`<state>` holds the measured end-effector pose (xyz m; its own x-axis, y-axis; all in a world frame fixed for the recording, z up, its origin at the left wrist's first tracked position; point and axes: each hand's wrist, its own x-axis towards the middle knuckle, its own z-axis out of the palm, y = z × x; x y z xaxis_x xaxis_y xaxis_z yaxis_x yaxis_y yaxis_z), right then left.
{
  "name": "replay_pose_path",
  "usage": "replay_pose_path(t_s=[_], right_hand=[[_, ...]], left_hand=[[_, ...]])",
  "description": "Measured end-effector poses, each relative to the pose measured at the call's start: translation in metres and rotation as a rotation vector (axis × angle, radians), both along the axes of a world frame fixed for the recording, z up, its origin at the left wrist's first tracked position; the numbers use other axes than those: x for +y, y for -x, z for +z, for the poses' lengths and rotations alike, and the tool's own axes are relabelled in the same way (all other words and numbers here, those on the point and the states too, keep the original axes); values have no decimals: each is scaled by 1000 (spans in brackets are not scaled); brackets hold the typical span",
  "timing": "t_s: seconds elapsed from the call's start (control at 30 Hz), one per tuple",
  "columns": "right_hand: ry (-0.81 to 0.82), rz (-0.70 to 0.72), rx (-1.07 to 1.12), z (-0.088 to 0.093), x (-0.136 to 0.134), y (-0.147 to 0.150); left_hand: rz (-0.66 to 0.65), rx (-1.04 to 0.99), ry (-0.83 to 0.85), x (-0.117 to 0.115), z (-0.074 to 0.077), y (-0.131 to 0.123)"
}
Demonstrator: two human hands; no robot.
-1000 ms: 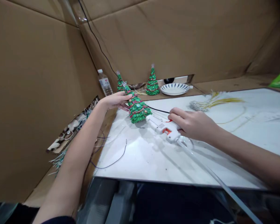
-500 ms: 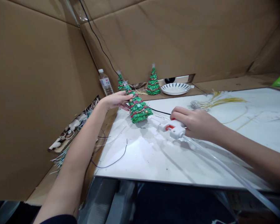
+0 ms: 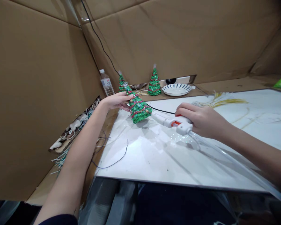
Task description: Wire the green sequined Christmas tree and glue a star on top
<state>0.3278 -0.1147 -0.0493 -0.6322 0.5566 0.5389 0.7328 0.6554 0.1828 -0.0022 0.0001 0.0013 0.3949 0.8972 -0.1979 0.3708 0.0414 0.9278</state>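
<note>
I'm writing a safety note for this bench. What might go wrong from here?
The glue gun in the right hand points its nozzle at the base of the tilted tree; if hot, it could mar the green trim.

The left hand grips that tree higher up, so a slip might bring fingers toward the nozzle.

The long clear glue stick extends past the white tabletop and could snag.

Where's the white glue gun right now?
In the head view, just right of centre, the glue gun is in the right hand, its front end close to the base of the tilted green tree held by the left hand.
</note>
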Motion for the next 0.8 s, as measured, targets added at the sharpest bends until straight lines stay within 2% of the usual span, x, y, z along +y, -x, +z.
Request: replay_pose_path(t_s=[0.1,0.2,0.37,0.6,0.8], right_hand=[[-8,-37,81,1,2,-3],[-40,-163,95,0,7,-6],[12,-386,-67,-4,25,-17],[149,-460,-233,-13,57,-43],[216,-531,-247,-18,65,-53]], left_hand=[[-8,8,-4,0,1,0],[-2,22,-7,1,1,0],[-22,26,-11,1,0,1],[-20,-5,-7,-1,1,2],[-29,-19,-8,-2,1,2]])
